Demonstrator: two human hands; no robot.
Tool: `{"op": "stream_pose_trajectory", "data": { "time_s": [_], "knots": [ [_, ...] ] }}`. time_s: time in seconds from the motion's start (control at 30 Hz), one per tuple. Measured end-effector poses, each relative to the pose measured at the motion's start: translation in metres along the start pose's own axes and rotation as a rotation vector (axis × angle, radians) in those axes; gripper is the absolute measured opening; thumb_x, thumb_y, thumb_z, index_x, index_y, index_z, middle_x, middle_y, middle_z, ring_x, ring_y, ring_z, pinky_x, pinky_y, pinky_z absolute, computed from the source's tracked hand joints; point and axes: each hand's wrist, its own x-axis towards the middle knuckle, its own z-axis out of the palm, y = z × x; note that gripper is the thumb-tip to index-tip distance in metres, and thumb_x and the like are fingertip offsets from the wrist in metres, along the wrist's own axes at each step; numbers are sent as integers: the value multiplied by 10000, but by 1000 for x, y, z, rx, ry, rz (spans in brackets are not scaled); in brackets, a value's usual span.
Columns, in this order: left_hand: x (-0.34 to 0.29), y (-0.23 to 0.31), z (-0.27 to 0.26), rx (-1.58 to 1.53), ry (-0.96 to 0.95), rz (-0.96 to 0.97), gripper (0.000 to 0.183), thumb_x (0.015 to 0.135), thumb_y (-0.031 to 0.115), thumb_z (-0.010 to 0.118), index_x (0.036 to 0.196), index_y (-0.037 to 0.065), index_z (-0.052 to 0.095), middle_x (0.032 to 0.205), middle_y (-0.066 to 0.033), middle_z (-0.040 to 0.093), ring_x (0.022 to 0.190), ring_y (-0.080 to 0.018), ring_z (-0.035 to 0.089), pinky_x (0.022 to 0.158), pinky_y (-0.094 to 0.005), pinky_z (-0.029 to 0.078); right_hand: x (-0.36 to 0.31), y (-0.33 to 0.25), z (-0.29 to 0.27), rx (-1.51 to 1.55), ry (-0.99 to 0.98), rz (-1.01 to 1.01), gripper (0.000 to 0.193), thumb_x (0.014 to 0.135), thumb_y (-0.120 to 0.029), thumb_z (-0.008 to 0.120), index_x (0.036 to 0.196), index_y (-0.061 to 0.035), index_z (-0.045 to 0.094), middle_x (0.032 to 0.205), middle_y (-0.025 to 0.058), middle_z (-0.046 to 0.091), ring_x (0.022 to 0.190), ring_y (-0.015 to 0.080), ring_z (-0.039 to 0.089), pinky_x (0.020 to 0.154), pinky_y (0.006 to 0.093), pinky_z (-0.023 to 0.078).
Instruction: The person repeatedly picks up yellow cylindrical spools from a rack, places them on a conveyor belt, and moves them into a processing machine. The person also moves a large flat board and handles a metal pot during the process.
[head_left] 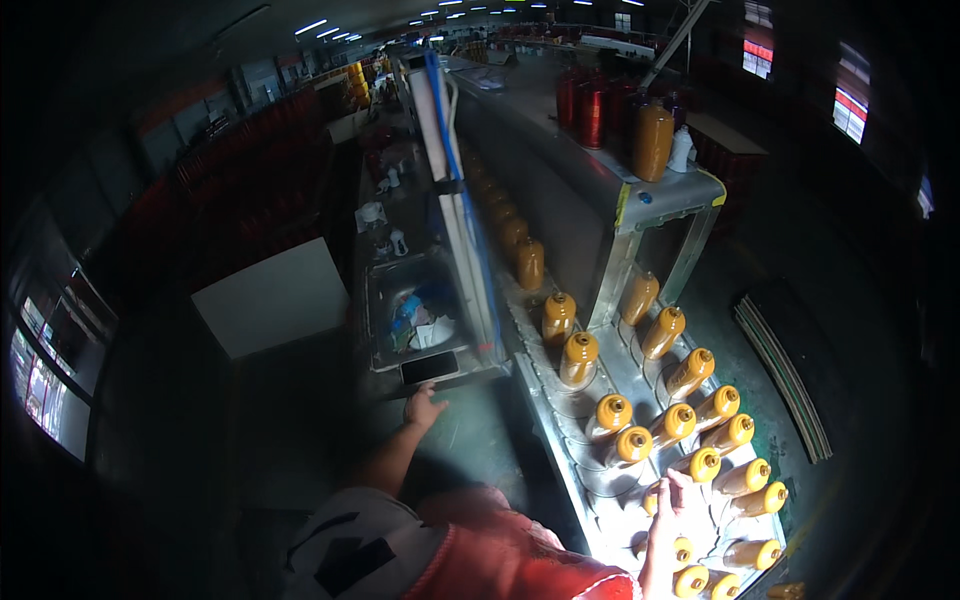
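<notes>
My left hand (424,407) is held out beside the near end of a worktop, thumb apart from loosely bent fingers, with nothing in it. Just beyond its fingertips a black flat rectangular thing (430,368) lies on the worktop edge. At lower right, my right hand (676,497) is among the bottles on a brightly lit conveyor (545,425). Its fingers appear closed at the side of an orange bottle (652,499), mostly covered by the hand; glare blurs the contact. Several more orange-topped bottles (675,420) stand around it in rows, necks up.
A metal tunnel housing (560,160) spans the conveyor, with an orange bottle (653,143), a white bottle (681,150) and red bottles (592,115) on top. Left of a post (455,200) is a basin (375,325) holding crumpled scraps. A pale board (275,298) leans left; stacked sheets (785,380) are at right.
</notes>
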Motion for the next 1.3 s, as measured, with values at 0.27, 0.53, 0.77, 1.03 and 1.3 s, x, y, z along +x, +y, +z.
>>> {"op": "stream_pose_trajectory", "data": {
  "time_s": [0.27,0.53,0.77,1.03,1.3],
  "knots": [
    [96,-53,-27,430,-289,-125,1146,632,472,881,1498,-21,315,1475,-198,447,1378,-338,402,1155,-432,299,-58,0,95,-12,91,-20,195,968,28,572,1145,-23,638,1025,44,609,748,103,608,678,230,514],
    [115,-61,-26,479,-288,218,964,621,376,894,1406,58,432,1358,-166,482,1243,-391,457,1066,-457,402,-139,-38,203,-136,162,187,153,923,71,599,1053,36,671,1002,68,598,752,127,635,660,240,542],
    [171,-38,-40,610,-401,300,968,566,532,891,1296,24,511,1326,-191,525,1254,-396,478,1079,-472,394,-137,-59,281,-92,115,223,171,928,17,627,1091,27,678,999,65,598,817,135,655,713,263,551],
    [208,-23,-63,2,-819,-99,381,799,350,763,957,23,650,908,-91,606,747,-185,606,630,-347,539,-123,-39,317,97,84,370,275,958,-119,648,1225,-56,657,1067,56,649,854,108,647,778,261,543],
    [11,109,-111,-683,-1515,187,540,777,189,717,1230,41,462,1007,-24,541,808,-94,516,636,-216,428,-103,-7,348,130,172,364,745,1036,-391,508,1592,-71,129,1490,172,412,1298,203,483,1081,317,394]
  ]
}}
